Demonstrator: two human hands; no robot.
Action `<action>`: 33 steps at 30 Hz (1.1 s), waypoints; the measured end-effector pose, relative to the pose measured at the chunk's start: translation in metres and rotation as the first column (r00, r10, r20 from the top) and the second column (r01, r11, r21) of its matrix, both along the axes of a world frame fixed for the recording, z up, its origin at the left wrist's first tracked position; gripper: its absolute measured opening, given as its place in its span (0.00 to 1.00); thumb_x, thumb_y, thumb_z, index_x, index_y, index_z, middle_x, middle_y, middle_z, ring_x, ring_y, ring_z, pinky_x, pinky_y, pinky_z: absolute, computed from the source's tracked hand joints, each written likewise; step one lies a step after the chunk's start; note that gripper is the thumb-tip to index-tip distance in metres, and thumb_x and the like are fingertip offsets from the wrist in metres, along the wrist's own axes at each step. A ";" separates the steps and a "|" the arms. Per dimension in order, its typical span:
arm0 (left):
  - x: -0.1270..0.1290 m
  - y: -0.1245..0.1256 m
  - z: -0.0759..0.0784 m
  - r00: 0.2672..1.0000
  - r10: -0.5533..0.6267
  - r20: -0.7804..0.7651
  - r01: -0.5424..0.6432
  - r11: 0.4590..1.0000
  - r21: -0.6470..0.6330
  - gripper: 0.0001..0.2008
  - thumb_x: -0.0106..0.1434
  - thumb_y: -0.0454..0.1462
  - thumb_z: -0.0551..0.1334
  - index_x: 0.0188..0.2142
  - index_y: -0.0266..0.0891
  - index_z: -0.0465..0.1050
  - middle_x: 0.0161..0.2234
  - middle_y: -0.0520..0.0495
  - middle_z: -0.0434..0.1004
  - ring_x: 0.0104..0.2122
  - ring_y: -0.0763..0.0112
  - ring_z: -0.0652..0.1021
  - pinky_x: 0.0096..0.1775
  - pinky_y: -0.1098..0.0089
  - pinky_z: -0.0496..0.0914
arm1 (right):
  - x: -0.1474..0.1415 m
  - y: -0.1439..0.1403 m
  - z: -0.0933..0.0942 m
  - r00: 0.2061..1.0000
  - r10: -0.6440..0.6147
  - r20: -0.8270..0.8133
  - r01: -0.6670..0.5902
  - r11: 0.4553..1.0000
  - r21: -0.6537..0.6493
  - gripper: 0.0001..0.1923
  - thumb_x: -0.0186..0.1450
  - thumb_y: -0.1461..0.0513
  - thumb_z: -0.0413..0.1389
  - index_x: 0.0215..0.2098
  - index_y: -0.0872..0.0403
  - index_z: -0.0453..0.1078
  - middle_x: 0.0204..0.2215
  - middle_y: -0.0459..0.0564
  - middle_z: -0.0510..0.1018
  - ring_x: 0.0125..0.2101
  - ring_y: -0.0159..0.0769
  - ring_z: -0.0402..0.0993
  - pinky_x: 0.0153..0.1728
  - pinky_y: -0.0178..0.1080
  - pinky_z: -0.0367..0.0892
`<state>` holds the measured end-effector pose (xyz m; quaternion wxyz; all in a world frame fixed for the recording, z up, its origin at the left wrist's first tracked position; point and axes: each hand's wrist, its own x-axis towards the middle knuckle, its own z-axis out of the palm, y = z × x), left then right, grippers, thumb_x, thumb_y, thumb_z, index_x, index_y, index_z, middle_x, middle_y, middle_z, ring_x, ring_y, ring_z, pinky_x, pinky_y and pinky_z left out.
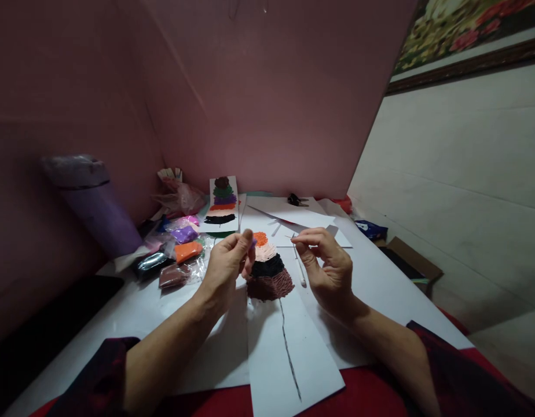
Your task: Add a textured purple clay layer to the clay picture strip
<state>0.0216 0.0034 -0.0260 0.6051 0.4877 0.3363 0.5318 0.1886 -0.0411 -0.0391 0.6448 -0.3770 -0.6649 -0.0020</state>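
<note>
My left hand (226, 266) pinches a small bit of purple clay (253, 241) between thumb and fingers, just left of the clay picture. My right hand (326, 263) grips a thin white modelling tool (299, 265) that points down. Between the hands lies a white paper strip (289, 341) with a dark drawn stem and a clay picture (267, 266) of stacked orange, peach, black and brown textured layers.
Bags of clay (180, 252) in purple, orange, black and brown lie at the left. A finished clay picture (223, 202) leans at the back. A purple bottle (94, 202) stands far left. Scissors (297, 200), loose white sheets (293, 217) and a cardboard box (409, 260) are nearby.
</note>
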 end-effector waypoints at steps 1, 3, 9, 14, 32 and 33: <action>0.000 0.000 0.000 1.000 0.000 -0.010 0.000 1.000 0.000 0.21 0.53 0.51 0.67 0.26 0.34 0.70 0.15 0.55 0.64 0.14 0.81 0.60 0.17 0.77 0.51 | 0.000 0.000 0.000 1.000 0.002 0.000 -0.002 1.000 0.001 0.06 0.66 0.69 0.54 0.37 0.54 0.71 0.35 0.48 0.72 0.34 0.33 0.71 0.28 0.35 0.67; 0.000 -0.001 0.001 0.999 0.030 -0.011 -0.029 0.999 0.032 0.20 0.55 0.51 0.65 0.31 0.33 0.72 0.17 0.53 0.67 0.15 0.80 0.62 0.17 0.76 0.53 | 0.000 0.000 0.001 1.000 0.005 -0.001 -0.005 1.000 0.007 0.06 0.66 0.69 0.54 0.37 0.54 0.71 0.35 0.48 0.72 0.35 0.33 0.70 0.28 0.35 0.67; -0.001 -0.002 0.002 0.993 0.117 0.016 -0.118 0.986 0.113 0.19 0.43 0.35 0.73 0.36 0.36 0.72 0.25 0.55 0.70 0.22 0.80 0.68 0.25 0.78 0.64 | 0.000 0.000 0.002 1.000 -0.002 0.003 0.002 1.000 0.013 0.06 0.66 0.69 0.55 0.37 0.54 0.72 0.34 0.49 0.72 0.35 0.33 0.71 0.28 0.36 0.67; 0.000 -0.003 0.002 0.997 0.073 -0.001 -0.073 0.993 0.096 0.18 0.56 0.49 0.65 0.27 0.35 0.69 0.17 0.56 0.64 0.16 0.80 0.63 0.19 0.76 0.57 | -0.001 -0.001 0.002 1.000 0.001 0.004 -0.001 1.000 0.021 0.06 0.66 0.69 0.54 0.37 0.54 0.72 0.34 0.49 0.72 0.35 0.34 0.71 0.28 0.36 0.68; 0.003 -0.009 0.003 0.997 -0.029 -0.078 0.039 0.990 0.133 0.16 0.55 0.46 0.67 0.34 0.35 0.74 0.21 0.51 0.72 0.21 0.77 0.69 0.23 0.76 0.61 | -0.001 -0.003 0.003 1.000 -0.012 0.016 0.012 1.000 0.024 0.06 0.66 0.69 0.55 0.37 0.54 0.72 0.35 0.48 0.72 0.36 0.34 0.71 0.28 0.37 0.68; 0.004 -0.009 0.003 0.997 -0.021 -0.079 0.031 0.990 0.135 0.15 0.52 0.42 0.70 0.36 0.35 0.74 0.25 0.50 0.74 0.25 0.76 0.71 0.26 0.76 0.64 | -0.001 -0.003 0.003 1.000 -0.010 0.014 0.009 1.000 0.023 0.06 0.66 0.69 0.55 0.37 0.54 0.72 0.35 0.48 0.72 0.36 0.34 0.71 0.28 0.37 0.68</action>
